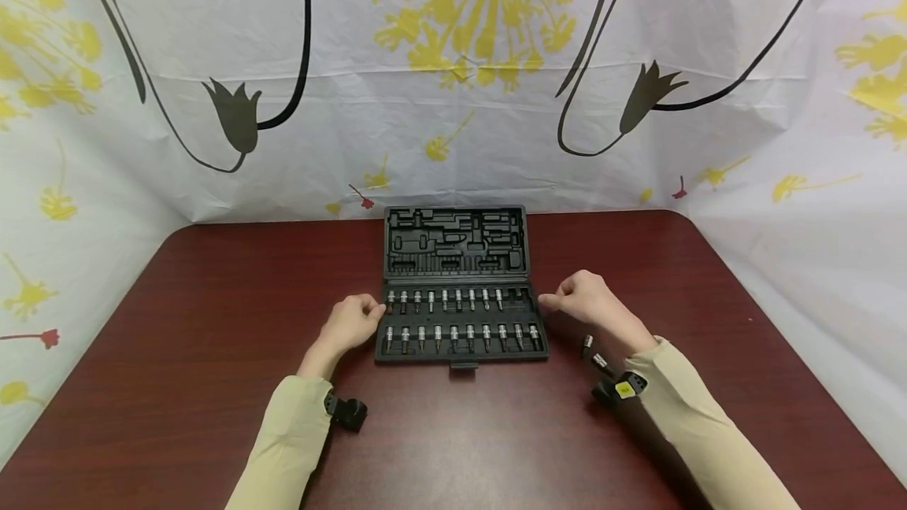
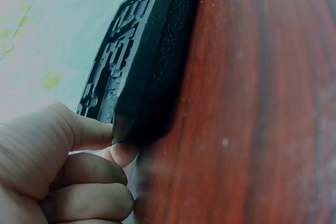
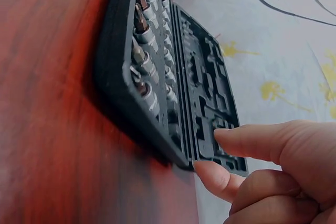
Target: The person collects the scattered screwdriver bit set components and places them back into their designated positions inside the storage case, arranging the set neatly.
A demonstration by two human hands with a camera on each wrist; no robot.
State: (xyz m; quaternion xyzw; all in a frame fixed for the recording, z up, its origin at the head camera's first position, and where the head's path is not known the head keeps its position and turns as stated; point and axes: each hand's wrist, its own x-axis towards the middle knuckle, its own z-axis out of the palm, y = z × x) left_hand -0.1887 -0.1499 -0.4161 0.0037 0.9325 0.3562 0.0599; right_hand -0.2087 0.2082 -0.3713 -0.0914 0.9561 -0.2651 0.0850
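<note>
A black plastic case [image 1: 462,319] lies unfolded on the table, with two rows of silver bit sockets [image 3: 144,35] in its near half. Its far half, the lid [image 1: 457,242], shows bare moulded recesses. At the case's left edge, my left hand [image 1: 352,319] pinches the rim between thumb and index finger, the other fingers curled. By the right edge is my right hand [image 1: 586,297]; its thumb [image 3: 252,141] and index finger stand apart close to the case's corner, with a gap between their tips. The right end of the upper row shows empty slots.
Two loose bit sockets [image 1: 601,363] lie on the dark red wooden table [image 1: 212,321], just below my right hand. A white cloth [image 1: 453,148] with yellow and grey flower prints hangs behind the table. A latch [image 1: 464,367] sticks out at the case's front.
</note>
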